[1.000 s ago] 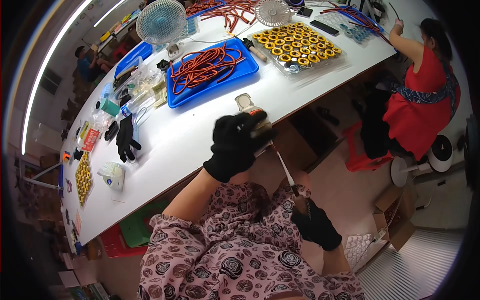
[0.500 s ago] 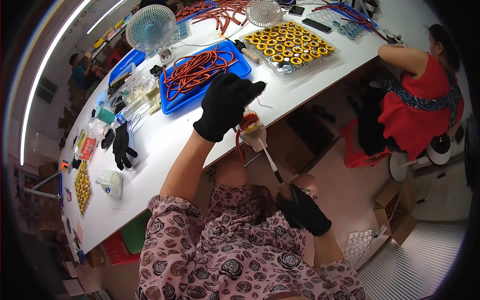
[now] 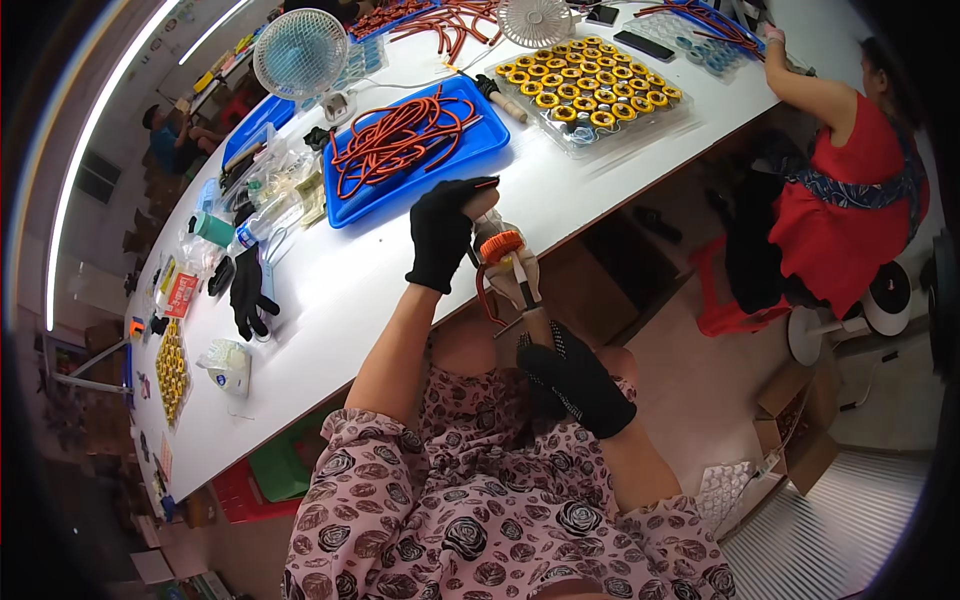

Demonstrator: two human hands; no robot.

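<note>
At the table's near edge, an orange-red wound ring coil (image 3: 502,247) sits in a pale, cloth-like wrapped holder (image 3: 517,280). A loop of red wire (image 3: 486,300) hangs down beside it. My right hand (image 3: 583,385), in a black dotted glove, is closed round a wooden-handled tool (image 3: 538,325). Its pale shaft rises against the coil, and I cannot make out its tip. Just above and left of the coil is my left hand (image 3: 443,232), in a black glove with a bare fingertip showing. Its fingers are pressed together, and what they hold is too small to tell.
A blue tray (image 3: 345,212) of red wires lies beyond my hands. Right of it stands a clear tray of yellow ring cores (image 3: 590,80). A spare black glove (image 3: 250,295), a tissue pack (image 3: 226,365) and two fans (image 3: 300,55) are on the table. A person in red (image 3: 830,220) sits at right.
My right hand has moved up and left, bringing the tool's shaft up to the coil. My left hand has lowered slightly and turned beside it. The person in red has stretched an arm forward.
</note>
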